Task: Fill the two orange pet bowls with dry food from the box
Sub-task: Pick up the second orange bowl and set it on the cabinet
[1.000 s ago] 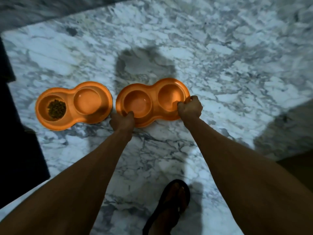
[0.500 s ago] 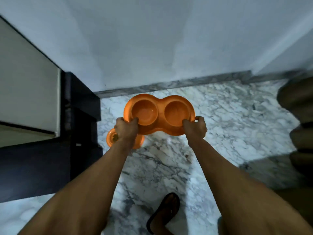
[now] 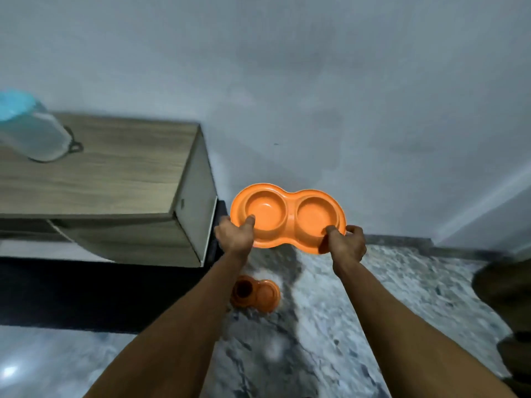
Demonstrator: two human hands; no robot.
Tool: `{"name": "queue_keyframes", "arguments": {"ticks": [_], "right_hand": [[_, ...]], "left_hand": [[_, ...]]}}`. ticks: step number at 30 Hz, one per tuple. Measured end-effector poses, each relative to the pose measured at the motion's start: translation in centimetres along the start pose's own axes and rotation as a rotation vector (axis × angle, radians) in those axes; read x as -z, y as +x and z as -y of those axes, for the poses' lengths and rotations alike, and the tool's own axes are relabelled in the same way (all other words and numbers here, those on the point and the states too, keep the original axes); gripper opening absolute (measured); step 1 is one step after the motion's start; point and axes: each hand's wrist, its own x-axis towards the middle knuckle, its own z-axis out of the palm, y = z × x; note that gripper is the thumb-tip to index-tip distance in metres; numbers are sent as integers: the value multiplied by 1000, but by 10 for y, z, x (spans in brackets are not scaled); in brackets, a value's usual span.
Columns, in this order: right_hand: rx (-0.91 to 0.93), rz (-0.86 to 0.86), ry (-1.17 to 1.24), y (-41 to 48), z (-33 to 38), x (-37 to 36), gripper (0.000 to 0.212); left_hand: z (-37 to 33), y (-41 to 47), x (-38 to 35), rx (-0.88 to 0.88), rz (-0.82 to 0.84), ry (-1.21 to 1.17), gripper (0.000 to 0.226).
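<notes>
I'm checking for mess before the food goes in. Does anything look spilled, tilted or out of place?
Nothing looks spilled. The held bowl is empty and roughly level between the left hand and right hand. The other bowl sits flat on the floor.

A cabinet (image 3: 115, 179) with a jug (image 3: 31, 130) on top blocks the left, the wall (image 3: 316, 96) stands ahead, and the floor (image 3: 330, 326) lies open beside the second bowl (image 3: 255, 293).
</notes>
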Motion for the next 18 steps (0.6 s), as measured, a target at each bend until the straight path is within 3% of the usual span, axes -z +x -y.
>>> {"name": "queue_keyframes", "arguments": {"ticks": [8, 18], "right_hand": [[125, 57, 29, -166, 47, -91, 53], [222, 308, -45, -345, 74, -262, 53]], "left_hand": [[-14, 54, 192, 1, -77, -95, 57], [11, 157, 424, 60, -281, -132, 52]]}}
